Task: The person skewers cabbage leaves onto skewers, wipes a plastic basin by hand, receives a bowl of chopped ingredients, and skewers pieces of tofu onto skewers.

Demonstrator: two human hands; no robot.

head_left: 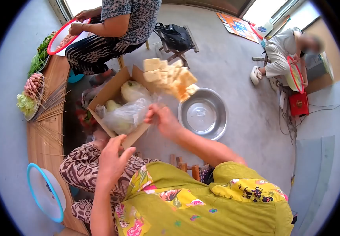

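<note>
Your right hand (166, 121) is drawn into a narrow pinch on what looks like thin clear plastic film (157, 97), above the right edge of the open brown cardboard box (139, 135). Just beyond it are the pale yellow, tofu-like blocks (170, 76), some browned, in the air between the box's far right corner and the round silver metal basin (200, 114), overlapping the basin's rim in this view; blur leaves it unclear whether the film wraps them. That raised pinch probably keeps the blocks clear of the box's right wall. The box stands open in front of you, likely so the pale green vegetables (132, 91) and clear plastic bag (128, 114) inside stay within reach. Your right forearm (209, 147) slants forward and inward. Your left hand (114, 163) holds nothing, fingers apart and thumb spread wide, near the box's near corner, with the left forearm (101, 204) rising almost straight.
</note>
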